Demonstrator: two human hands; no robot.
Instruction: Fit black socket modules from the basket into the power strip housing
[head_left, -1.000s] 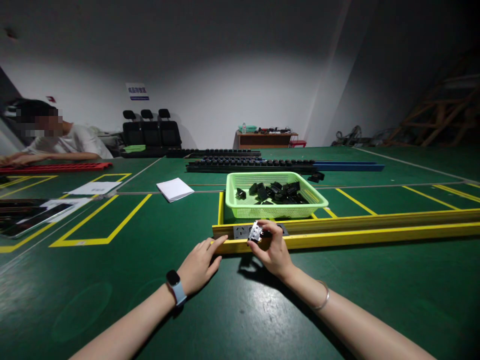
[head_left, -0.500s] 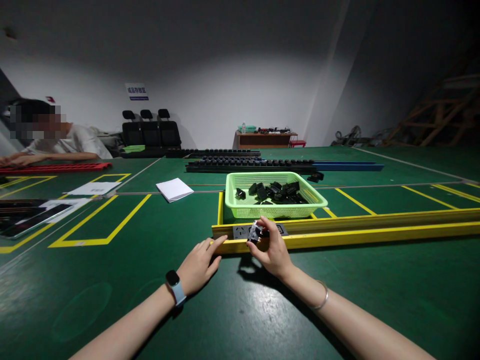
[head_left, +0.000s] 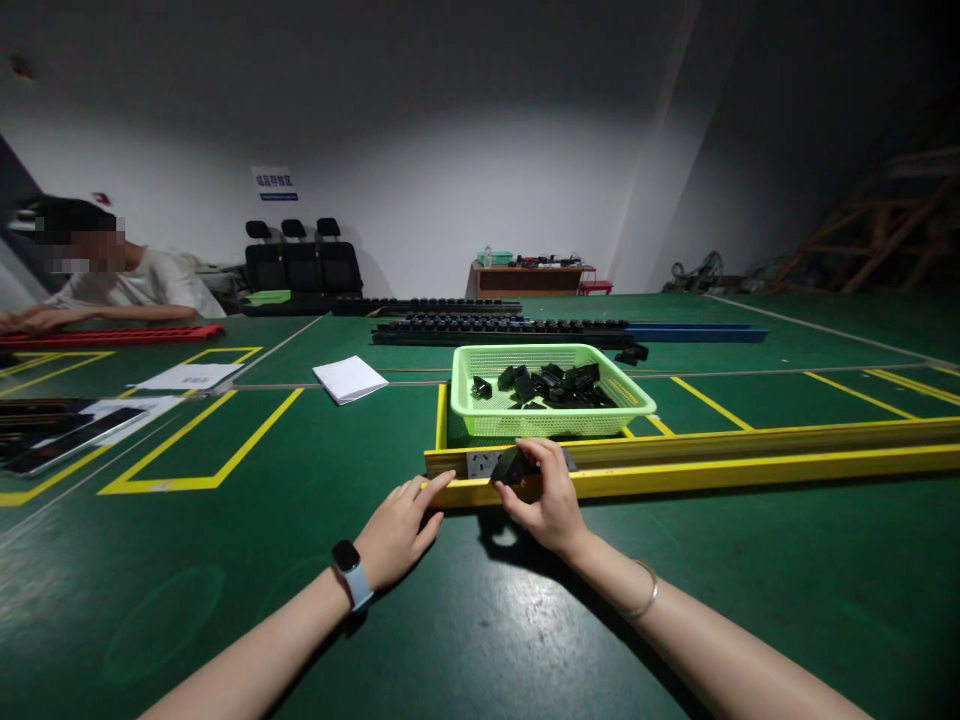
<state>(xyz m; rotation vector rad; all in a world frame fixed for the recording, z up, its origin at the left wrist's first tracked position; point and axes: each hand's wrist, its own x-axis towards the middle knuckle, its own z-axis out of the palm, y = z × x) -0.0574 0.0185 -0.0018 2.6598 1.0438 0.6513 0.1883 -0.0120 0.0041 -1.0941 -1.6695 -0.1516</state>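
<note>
across a green, yellow-lined table (head_left: 480, 640)

toward the table's right edge, a long yellow u-shaped channel (head_left: 750, 473) is laid. just beyond the channel's far wall, a light-green perforated plastic basket (head_left: 555, 424) is set. at the channel's left end a flat grey socket strip (head_left: 480, 463) is seated between the walls, partly hidden. that end is touched by the left hand (head_left: 397, 530), fingers loosely extended, nothing seen gripped. by the right hand (head_left: 553, 505) a dark angular black part (head_left: 510, 467) is pinched before the strip; whether the channel is touched cannot be told. in the basket, small black pieces (head_left: 555, 385) are heaped.
</note>
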